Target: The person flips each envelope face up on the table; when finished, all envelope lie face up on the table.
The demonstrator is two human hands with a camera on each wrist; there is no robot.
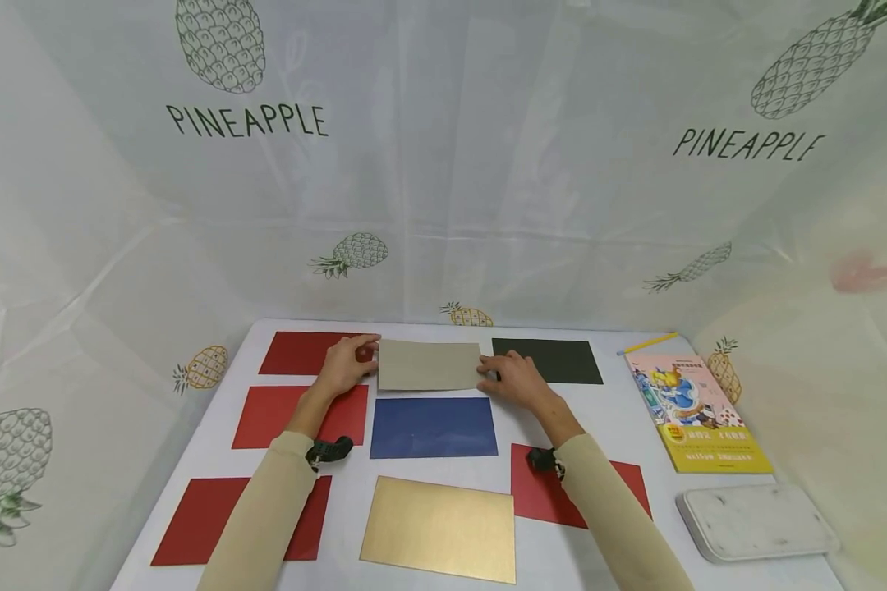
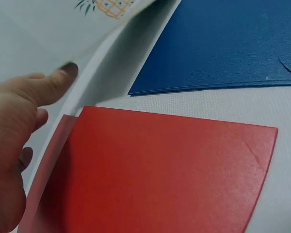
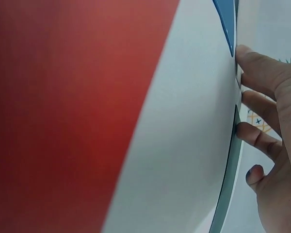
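A grey rectangular card lies between both hands at the back middle of the table, its lower edge slightly raised. My left hand holds its left edge, index finger near the top corner and thumb lower down. At the right edge, my right hand grips the card with thumb and fingers. Just in front lies a blue envelope, whose curved cut shows in the left wrist view. A red envelope is under the left wrist. The dark green card lies beside the right hand.
More red cards lie at left, and one under the right forearm. A gold card is front middle. On the right are a pencil, a book and a white case. A pineapple-print sheet encloses the table.
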